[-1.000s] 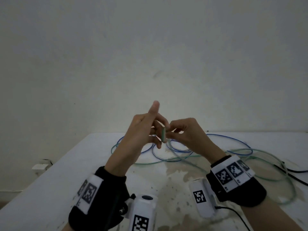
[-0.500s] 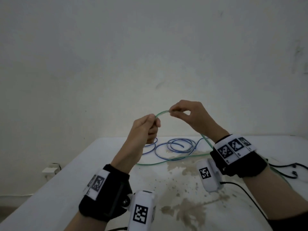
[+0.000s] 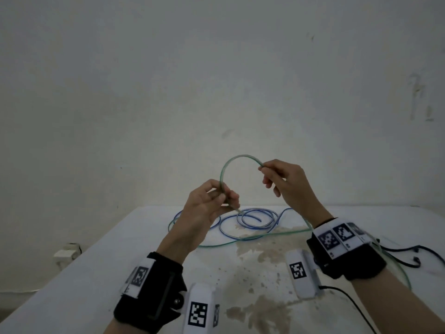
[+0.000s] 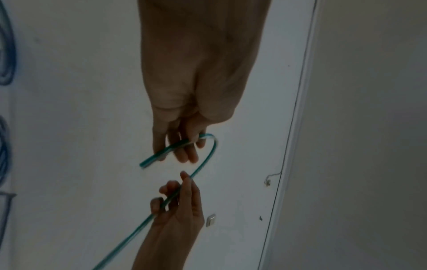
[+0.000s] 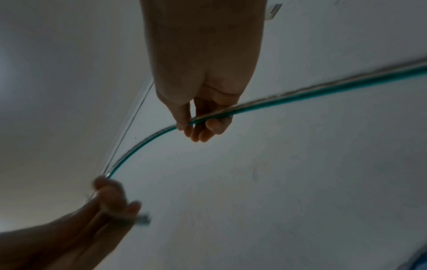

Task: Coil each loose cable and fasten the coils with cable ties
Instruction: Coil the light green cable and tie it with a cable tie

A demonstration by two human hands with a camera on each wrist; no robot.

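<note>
A thin green cable (image 3: 234, 158) arcs in the air between both hands above the table. My left hand (image 3: 218, 196) pinches it near its cut end, which pokes out below the fingers (image 4: 151, 160). My right hand (image 3: 272, 173) holds the same cable further along; from there the green cable (image 5: 300, 95) runs back down to the table (image 3: 96, 261). In the left wrist view the green cable (image 4: 208, 157) bends in a hook from my left hand (image 4: 184, 144) to my right hand (image 4: 175, 197). A blue cable (image 3: 250, 220) lies in loose loops on the table behind the hands.
The table surface carries brown stains (image 3: 260, 256) in the middle. Black cables (image 3: 404, 251) lie at the right edge. More of the green cable (image 3: 397, 268) loops on the right side of the table. A plain wall stands right behind the table.
Both hands rose from close to the table and moved apart. The stretch of green cable between them grew from a short piece into a wide arc.
</note>
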